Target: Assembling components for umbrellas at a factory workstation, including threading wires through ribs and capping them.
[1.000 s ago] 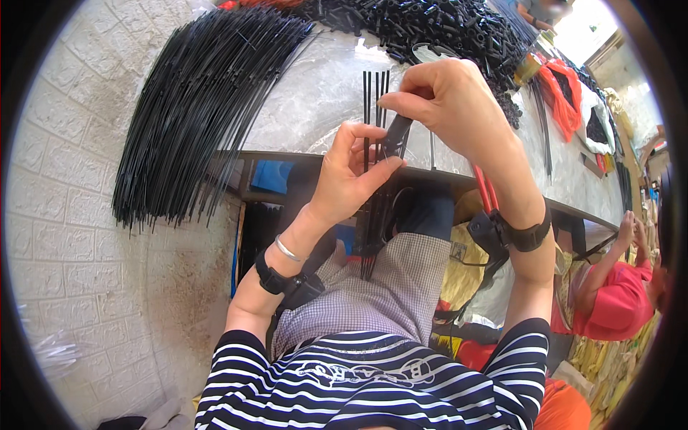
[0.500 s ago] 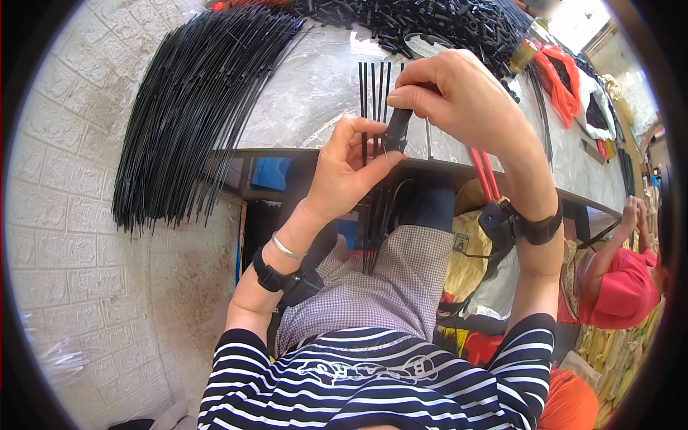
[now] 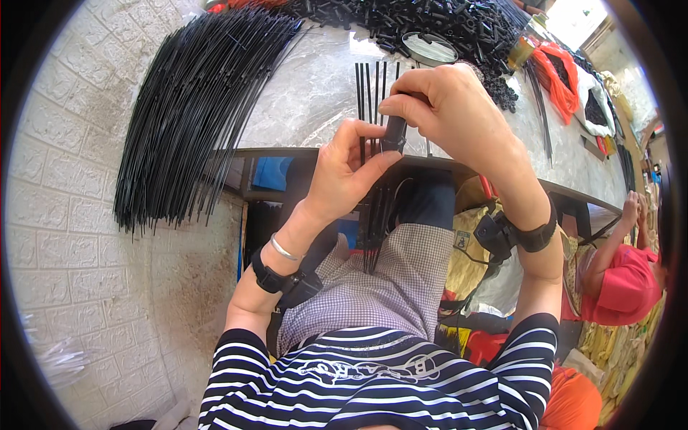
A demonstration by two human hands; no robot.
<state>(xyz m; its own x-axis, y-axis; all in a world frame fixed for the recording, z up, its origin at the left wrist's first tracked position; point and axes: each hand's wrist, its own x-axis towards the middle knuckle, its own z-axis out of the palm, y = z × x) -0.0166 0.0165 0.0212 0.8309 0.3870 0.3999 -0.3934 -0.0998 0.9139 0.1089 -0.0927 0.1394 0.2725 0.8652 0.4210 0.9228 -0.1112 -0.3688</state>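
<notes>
Right hand is pinched shut on a short black tube, thumb & forefinger clamped on its top end, held upright just over the near edge of the table. Left hand is closed round a small bunch of thin black rods, fingers curled, thumb tip touching the tube's lower end. Rods stand up past both hands & run down btw the knees toward the lap, so the bunch sits right at the middle of the view, near side of the table.

Step in hand, by my read: fitting the tube onto the bunch, w/ the left steadying the rods & the right seating the tube. Can't tell how many rods are already inside it.

Next move prob needs the rod ends kept even & tight together, tube kept in line w/ them, then a straight push along the rods, no twist, or the thin rods will splay.

Big sheaf of long black rods hangs over the table's left edge. Heap of black tubes lies at the far side, right of centre. Another person in red sits at far right, well apart.
</notes>
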